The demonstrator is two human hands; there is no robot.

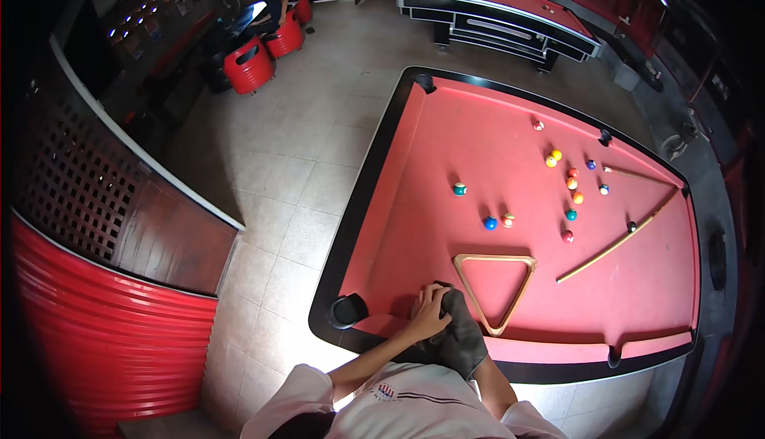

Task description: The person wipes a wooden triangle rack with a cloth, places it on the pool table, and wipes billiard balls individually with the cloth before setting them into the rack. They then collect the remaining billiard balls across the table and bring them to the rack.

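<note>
At the near rail of the red pool table, my left hand is closed on a dark grey cloth. The cloth covers my right hand, whose fingers are hidden. Just right of the cloth, a wooden triangle rack lies on the felt with nothing inside it. Beyond it are several balls, among them a blue one, a green one and a yellow one. A cue lies on the right part of the felt.
A second pool table stands at the back. Near red barrel seats, a person sits at the upper left. A red corrugated panel and a wooden lattice partition stand at the left. The near-left corner pocket is beside my left forearm.
</note>
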